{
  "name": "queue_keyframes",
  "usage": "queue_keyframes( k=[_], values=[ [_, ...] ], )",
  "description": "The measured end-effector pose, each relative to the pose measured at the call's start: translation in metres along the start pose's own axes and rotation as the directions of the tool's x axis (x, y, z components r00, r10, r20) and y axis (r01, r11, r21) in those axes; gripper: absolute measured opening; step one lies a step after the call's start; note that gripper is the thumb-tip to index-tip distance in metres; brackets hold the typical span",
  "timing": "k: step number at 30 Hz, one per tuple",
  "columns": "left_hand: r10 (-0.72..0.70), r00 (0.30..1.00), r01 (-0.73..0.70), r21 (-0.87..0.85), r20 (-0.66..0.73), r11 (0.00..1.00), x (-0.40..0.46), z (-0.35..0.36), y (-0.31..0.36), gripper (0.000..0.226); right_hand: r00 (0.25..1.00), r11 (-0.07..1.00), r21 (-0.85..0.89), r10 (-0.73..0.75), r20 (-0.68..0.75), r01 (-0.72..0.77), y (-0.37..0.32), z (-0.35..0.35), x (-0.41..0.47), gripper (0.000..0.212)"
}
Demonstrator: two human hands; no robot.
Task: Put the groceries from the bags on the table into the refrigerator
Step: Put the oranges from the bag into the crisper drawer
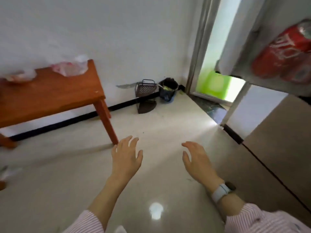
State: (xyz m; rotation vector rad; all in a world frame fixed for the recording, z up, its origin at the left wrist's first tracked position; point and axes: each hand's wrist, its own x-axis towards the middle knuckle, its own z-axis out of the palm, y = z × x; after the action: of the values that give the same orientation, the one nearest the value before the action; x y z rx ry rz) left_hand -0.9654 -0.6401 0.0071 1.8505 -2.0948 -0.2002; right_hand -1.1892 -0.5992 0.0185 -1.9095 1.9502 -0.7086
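my left hand and my right hand are both empty, fingers spread and relaxed above the floor. a watch is on my right wrist. the plastic bags lie on the wooden table at left, well apart from my hands. red cola cans sit in the open refrigerator door at right.

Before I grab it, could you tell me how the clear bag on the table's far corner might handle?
The bag looks thin and crumpled, so probably floppy. It overhangs the table edge, so a push might drop it.
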Motion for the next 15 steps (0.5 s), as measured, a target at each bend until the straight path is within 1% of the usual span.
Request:
queue_keyframes(
  k=[2, 4, 7, 9, 11, 15],
  values=[
    [-0.116, 0.991, 0.115, -0.014, -0.071, 0.993, 0.001, -0.016, -0.066, 0.044, 0.993, 0.996, 0.011, -0.091, 0.072, 0.090, -0.051, 0.048, 0.032, 0.032],
    [-0.221, 0.968, 0.220, -0.022, -0.117, 0.975, 0.004, -0.037, -0.133, 0.045, 0.973, 0.984, 0.037, -0.178, 0.148, 0.174, -0.110, 0.096, 0.063, 0.034],
    [-0.352, 0.925, 0.354, -0.012, -0.144, 0.935, 0.009, -0.072, -0.228, 0.048, 0.915, 0.948, 0.100, -0.318, 0.247, 0.302, -0.201, 0.161, 0.101, 0.035],
    [-0.423, 0.891, 0.429, 0.001, -0.166, 0.903, 0.012, -0.096, -0.280, 0.051, 0.877, 0.923, 0.163, -0.383, 0.291, 0.349, -0.256, 0.195, 0.122, 0.034],
    [-0.473, 0.865, 0.480, 0.002, -0.170, 0.877, 0.020, -0.116, -0.322, 0.048, 0.844, 0.904, 0.202, -0.425, 0.328, 0.377, -0.300, 0.221, 0.140, 0.034],
    [-0.506, 0.835, 0.511, -0.034, -0.215, 0.859, 0.054, -0.139, -0.389, 0.043, 0.789, 0.881, 0.246, -0.472, 0.394, 0.404, -0.363, 0.265, 0.188, 0.033]
  ],
)
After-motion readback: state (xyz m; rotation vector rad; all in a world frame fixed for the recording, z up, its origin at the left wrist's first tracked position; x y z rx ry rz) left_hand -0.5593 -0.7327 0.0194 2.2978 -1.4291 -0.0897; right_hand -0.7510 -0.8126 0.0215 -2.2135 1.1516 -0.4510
